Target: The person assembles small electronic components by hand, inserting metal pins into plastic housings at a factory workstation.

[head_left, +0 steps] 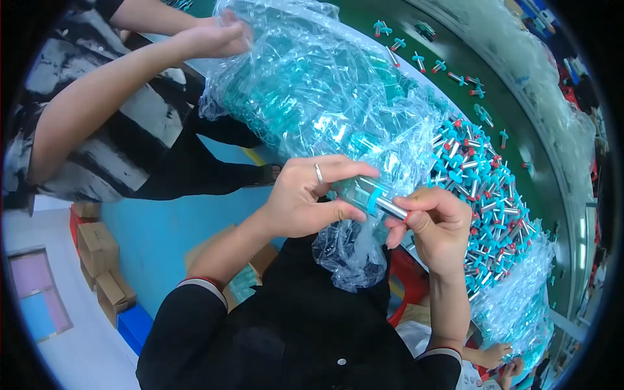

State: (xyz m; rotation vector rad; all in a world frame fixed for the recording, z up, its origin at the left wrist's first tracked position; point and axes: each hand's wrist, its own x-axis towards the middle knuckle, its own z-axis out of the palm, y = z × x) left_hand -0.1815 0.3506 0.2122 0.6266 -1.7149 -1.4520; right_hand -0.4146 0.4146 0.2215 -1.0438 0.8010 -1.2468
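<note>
In front of my chest, my left hand (300, 198) grips a clear, greenish plastic cylinder (354, 190) between thumb and fingers, with a ring on one finger. My right hand (442, 227) pinches a silver tube part (392, 208) by its red end. That part's teal flange meets the mouth of the cylinder; how deep it sits inside I cannot tell. Just beyond my hands lies a large clear plastic bag (325, 84) full of similar greenish cylinders. To the right of my right hand spreads a heap of silver, teal and red parts (484, 201).
A green conveyor belt (448, 49) curves along the far right, carrying scattered parts. Another person's hand (227, 36) touches the bag at upper left. A second bag (513, 292) and another person's hands (504, 364) are at lower right. Cardboard boxes (97, 247) stand on the left.
</note>
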